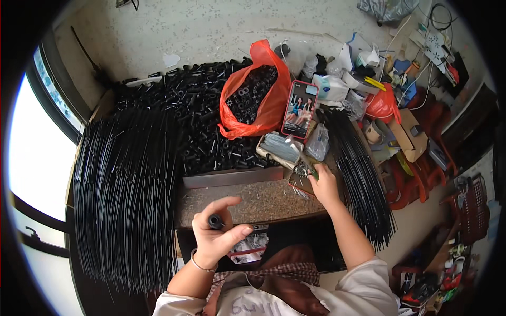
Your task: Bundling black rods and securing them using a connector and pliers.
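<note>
In the head view, the left hand (213, 229) is raised just in front of the table (237, 203), its thumb and forefinger spread apart while the other fingers curl around a short black tube (215, 221), whose open end faces up toward the camera. A bracelet (204, 267) circles that wrist. The right hand (324, 184) is closed on the green handle of a tool (302, 155), whose metal end points away from the person, over a tray (295, 183) of small metal pieces; the tool's exact kind is hard to tell. Just beyond the tray, a box (261, 148) holds pale thin strips, with a clear pouch (318, 143) to its right. A phone (300, 109) leans upright behind them, its screen lit. To the phone's left, a red bag (232, 124) stands open, full of black tubes, on a wide heap (203, 142) of black parts. A metal strip (232, 177) edges the heap's near side. Long black rods (124, 195) hang over the table's left side, and a smaller bundle (359, 174) lies at the right.
</note>
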